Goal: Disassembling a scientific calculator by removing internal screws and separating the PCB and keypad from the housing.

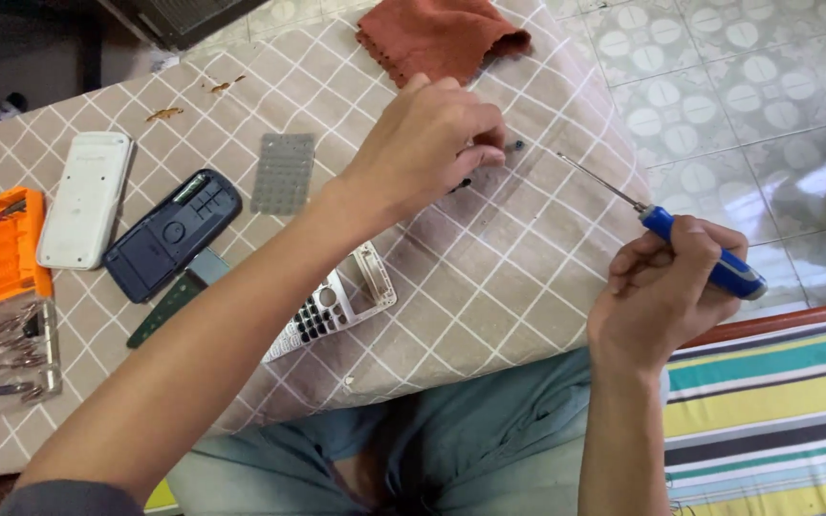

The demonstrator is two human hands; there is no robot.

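Head view: left hand (pixel 432 143) pinches small dark screws (pixel 513 146) on the checked tablecloth (pixel 489 277). Right hand (pixel 666 287) grips a blue screwdriver (pixel 709 256), fingers wrapped tight around its handle, near the table's edge.

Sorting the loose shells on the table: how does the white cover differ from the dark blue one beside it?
The white cover is plain and smooth-faced; the dark blue cover shows moulded recesses and a round mark. The white cover lies nearly upright in the view; the dark blue cover lies slanted. Both rest flat on the checked tablecloth, untouched by either hand.
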